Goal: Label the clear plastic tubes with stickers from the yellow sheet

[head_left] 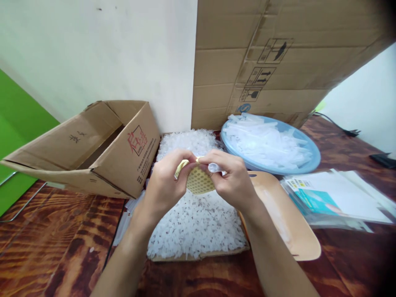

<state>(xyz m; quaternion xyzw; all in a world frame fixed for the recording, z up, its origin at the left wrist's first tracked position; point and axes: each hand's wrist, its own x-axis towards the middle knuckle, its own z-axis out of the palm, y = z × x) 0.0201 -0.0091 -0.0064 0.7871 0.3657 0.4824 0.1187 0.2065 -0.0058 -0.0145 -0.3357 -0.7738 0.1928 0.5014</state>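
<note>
My left hand (168,175) pinches the upper left edge of a yellow sheet with a dark dotted pattern (200,181); whether it is cloth or plastic I cannot tell. My right hand (232,175) grips the same yellow sheet at its upper right. A clear plastic tube (214,167) also sticks out between the right fingers, its round end pointing left. The two hands nearly meet at the top of the sheet. Below them lies a shallow cardboard tray heaped with small translucent plastic pieces (198,227).
An opened cardboard box (123,165) stands at left. A blue basin (312,165) at back right holds many clear plastic tubes (269,140). A tan tray (305,237) and plastic-wrapped packets (349,194) lie on the right. A large carton (222,74) rises behind the wooden table (62,247).
</note>
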